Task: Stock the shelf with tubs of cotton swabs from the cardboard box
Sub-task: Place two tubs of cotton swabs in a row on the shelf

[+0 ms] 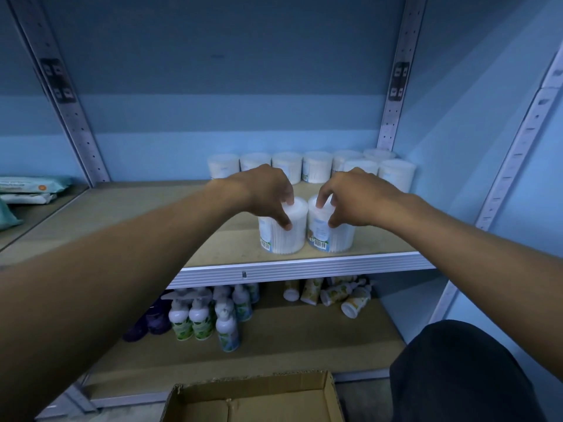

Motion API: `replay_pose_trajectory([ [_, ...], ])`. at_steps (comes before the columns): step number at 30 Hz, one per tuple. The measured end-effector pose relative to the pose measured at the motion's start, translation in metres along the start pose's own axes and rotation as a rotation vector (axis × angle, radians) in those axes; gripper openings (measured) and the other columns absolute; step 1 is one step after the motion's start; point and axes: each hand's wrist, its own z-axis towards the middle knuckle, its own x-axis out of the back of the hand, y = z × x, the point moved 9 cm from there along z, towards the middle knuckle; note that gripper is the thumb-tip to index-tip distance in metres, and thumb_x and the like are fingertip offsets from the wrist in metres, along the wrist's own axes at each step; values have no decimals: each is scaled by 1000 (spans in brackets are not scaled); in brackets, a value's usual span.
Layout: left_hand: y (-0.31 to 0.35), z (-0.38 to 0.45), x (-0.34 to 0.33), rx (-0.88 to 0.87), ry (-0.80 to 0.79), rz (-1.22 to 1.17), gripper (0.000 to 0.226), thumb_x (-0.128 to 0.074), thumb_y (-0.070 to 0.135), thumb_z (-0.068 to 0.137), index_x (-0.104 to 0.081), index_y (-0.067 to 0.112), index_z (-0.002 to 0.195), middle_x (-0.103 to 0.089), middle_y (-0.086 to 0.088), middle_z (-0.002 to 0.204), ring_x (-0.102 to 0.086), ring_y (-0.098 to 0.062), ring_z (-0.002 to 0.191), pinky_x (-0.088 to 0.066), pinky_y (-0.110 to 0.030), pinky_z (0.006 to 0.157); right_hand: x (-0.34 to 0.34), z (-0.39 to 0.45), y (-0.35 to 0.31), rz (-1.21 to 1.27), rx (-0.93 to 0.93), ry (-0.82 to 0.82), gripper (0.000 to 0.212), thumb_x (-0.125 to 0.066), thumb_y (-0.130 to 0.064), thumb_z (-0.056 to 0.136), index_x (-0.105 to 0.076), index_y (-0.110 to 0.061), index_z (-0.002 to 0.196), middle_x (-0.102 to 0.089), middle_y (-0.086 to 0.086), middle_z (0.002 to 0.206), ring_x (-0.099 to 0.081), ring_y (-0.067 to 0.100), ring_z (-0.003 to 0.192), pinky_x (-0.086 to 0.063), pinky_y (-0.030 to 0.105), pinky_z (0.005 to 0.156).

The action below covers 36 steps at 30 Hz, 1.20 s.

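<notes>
Corrugated cardboard box (253, 400), hands gripping cylindrical tubs (283, 229)

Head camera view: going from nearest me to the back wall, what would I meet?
Cardboard box → two tubs at the shelf's front, one gripped by the left hand, one by the right hand → bare shelf board → row of tubs at the back.

Other goods around my shelf

Low in the frame I see white pump bottles (199, 318) standing, with dark purple bottles (152, 319) left of them and tubes (335, 292) lying right; wipe packs (29, 190) lie at the left edge.
</notes>
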Motion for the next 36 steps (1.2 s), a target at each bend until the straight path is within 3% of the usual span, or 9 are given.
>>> replay_pose_trajectory([
  [6,-2,9,-5,15,58,-20,53,-84,45,71,-70,24,117,-64,6,123,-56,-17,114,-49,-34,93,-4,-2,3,-26,-1,123,40,-74,-19,84,-66,-39,117,-62,2,119,-58,25,111,-37,31,72],
  [20,-23,63,-7,72,86,-69,53,-86,45,69,-71,25,116,-64,7,118,-54,-14,108,-46,-28,84,-13,50,19,-18,-5,154,40,-75,-13,82,-69,-33,116,-64,5,119,-61,27,108,-46,31,77],
  [26,-29,94,-8,111,57,-47,55,-86,47,67,-70,26,116,-62,5,122,-57,-18,112,-51,-33,93,-19,81,29,-52,9,169,39,-71,-15,84,-66,-36,117,-62,2,124,-58,24,113,-41,28,76],
  [32,-37,123,-10,126,43,-73,58,-87,45,67,-69,23,118,-66,5,123,-59,-19,112,-51,-34,94,-26,114,43,-66,-30,110,42,-72,-19,84,-63,-39,120,-56,1,129,-54,24,119,-44,31,86],
  [36,-43,139,-10,127,55,-79,57,-88,44,66,-71,24,116,-67,5,121,-60,-19,111,-51,-35,95,-29,134,50,-65,-57,101,41,-71,-18,84,-64,-40,118,-58,1,125,-57,24,114,-41,30,78],
])
